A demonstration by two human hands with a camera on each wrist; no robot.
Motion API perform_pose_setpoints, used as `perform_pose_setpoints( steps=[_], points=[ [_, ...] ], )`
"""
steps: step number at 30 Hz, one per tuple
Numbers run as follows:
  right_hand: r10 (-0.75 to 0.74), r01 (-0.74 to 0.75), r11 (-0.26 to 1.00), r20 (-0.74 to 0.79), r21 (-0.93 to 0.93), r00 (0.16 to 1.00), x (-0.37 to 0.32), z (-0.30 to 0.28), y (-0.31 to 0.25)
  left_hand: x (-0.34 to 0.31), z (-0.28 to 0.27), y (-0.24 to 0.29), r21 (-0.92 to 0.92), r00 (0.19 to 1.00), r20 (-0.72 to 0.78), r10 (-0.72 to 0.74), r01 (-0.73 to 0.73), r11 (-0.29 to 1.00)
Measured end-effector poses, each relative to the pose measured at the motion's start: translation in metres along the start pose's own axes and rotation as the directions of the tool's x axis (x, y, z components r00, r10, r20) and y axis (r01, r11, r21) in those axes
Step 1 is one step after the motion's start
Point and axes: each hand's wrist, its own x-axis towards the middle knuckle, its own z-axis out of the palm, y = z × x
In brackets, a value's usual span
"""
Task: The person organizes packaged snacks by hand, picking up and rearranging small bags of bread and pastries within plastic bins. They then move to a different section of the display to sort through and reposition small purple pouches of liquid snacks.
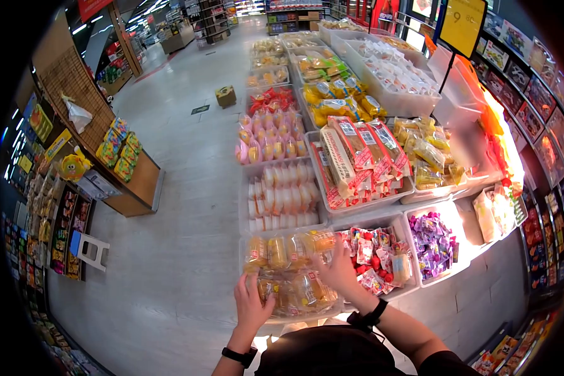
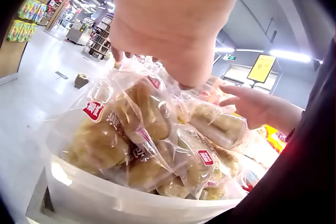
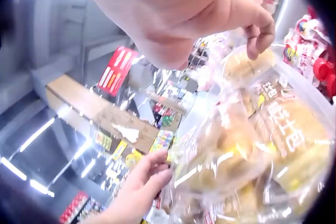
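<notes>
Bagged bread rolls [image 1: 297, 291] in clear printed wrappers fill a translucent plastic bin [image 2: 126, 200] in front of the person. My left hand [image 1: 252, 306] is at the bin's left side, its fingertips by the bags and its thumb over the nearest ones. At the right side, my right hand [image 1: 339, 274] reaches over the rolls with fingers extended forward. In the right wrist view its fingertips come down at a bread bag [image 3: 249, 65] near the bin's edge. Wrappers in the left wrist view carry small red labels [image 2: 94, 110].
Right of the bread stands a bin of red-wrapped snacks [image 1: 375, 254], then one of purple packets [image 1: 433, 244]. Beyond lie white-wrapped pastries [image 1: 285, 194] and long red-and-white packages [image 1: 360, 147]. A yellow price sign [image 1: 462, 26] rises at the back right. A step stool [image 1: 89, 249] stands left.
</notes>
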Motion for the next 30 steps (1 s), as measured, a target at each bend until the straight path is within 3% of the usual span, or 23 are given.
perform_pose_setpoints(
  steps=[1,4,7,10,13,16,19,22,25,28,30],
  points=[
    [0.074,-0.070,0.994,-0.050,0.085,0.996,0.014,0.004,0.011,0.002,-0.003,0.004,0.018,1.000,-0.014,0.028,-0.028,0.999],
    [0.174,-0.174,0.985,-0.016,0.001,0.985,0.053,0.024,0.037,0.016,-0.005,0.027,-0.038,0.990,0.044,0.134,-0.132,0.990],
    [0.257,-0.253,0.966,0.091,-0.060,0.962,0.073,0.030,0.032,0.031,-0.007,0.051,-0.233,0.948,0.186,0.258,-0.212,0.949],
    [0.255,-0.257,0.966,0.227,-0.019,0.940,0.077,0.021,0.027,0.035,-0.001,0.064,-0.193,0.902,0.264,0.341,-0.297,0.935],
    [0.000,-0.063,0.989,0.425,0.134,0.905,0.091,0.013,0.049,0.032,0.011,0.060,-0.196,0.883,0.283,0.375,-0.329,0.924],
    [-0.269,0.156,0.947,0.429,0.280,0.862,0.092,0.004,0.061,0.034,0.006,0.059,-0.231,0.884,0.281,0.375,-0.317,0.920],
    [-0.391,0.257,0.870,0.271,0.422,0.880,0.096,0.017,0.084,0.040,0.005,0.043,-0.259,0.927,0.253,0.276,-0.210,0.943],
    [-0.396,0.381,0.918,0.237,0.106,0.887,0.084,0.030,0.089,0.066,0.007,0.011,0.040,0.987,0.158,0.009,-0.016,0.999],
    [-0.342,0.395,0.892,0.244,-0.218,0.907,0.068,0.044,0.082,0.088,0.031,-0.028,0.287,0.985,0.079,-0.154,0.126,0.950],
    [-0.230,0.270,0.955,0.271,-0.121,0.935,0.064,0.017,0.060,0.101,0.036,-0.056,0.062,0.968,0.187,-0.167,0.158,0.985],
    [-0.221,0.250,0.963,0.238,-0.101,0.946,0.058,0.005,0.054,0.103,0.041,-0.075,-0.155,0.941,0.250,-0.228,0.272,0.950]
  ],
)
